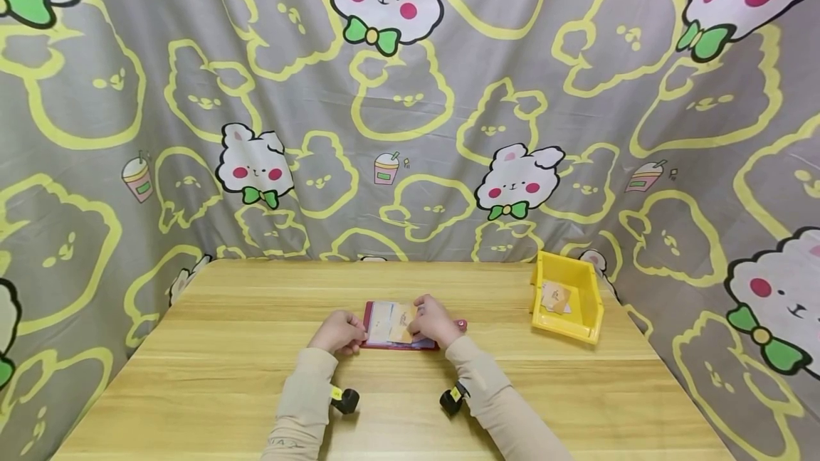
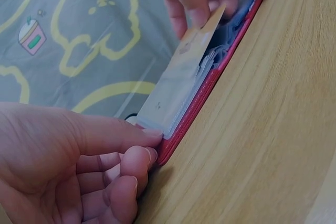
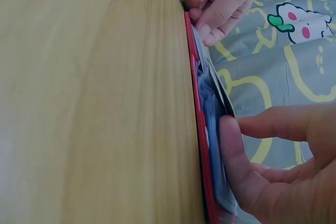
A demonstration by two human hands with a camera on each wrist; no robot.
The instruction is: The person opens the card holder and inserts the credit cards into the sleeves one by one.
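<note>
A red card holder (image 1: 367, 314) lies opened flat on the table, its clear plastic sleeves (image 2: 184, 111) stacked inside. My left hand (image 1: 339, 331) pinches the holder's left end, thumb on top of the sleeve and fingers at the red edge. Between the thumb and fingers of my right hand (image 1: 434, 320) is the free right end of an orange-tan card (image 2: 199, 40). The card's other end sits within a clear sleeve, and its held end is tilted up off the sleeves below. A red snap tab (image 1: 461, 324) sticks out beyond the right hand.
At the right back of the wooden table (image 1: 211, 375) stands a yellow bin (image 1: 566, 333) with an orange-tan card (image 1: 556, 297) in it. A grey curtain (image 1: 423, 233) with cartoon prints hangs behind the table and along both sides.
</note>
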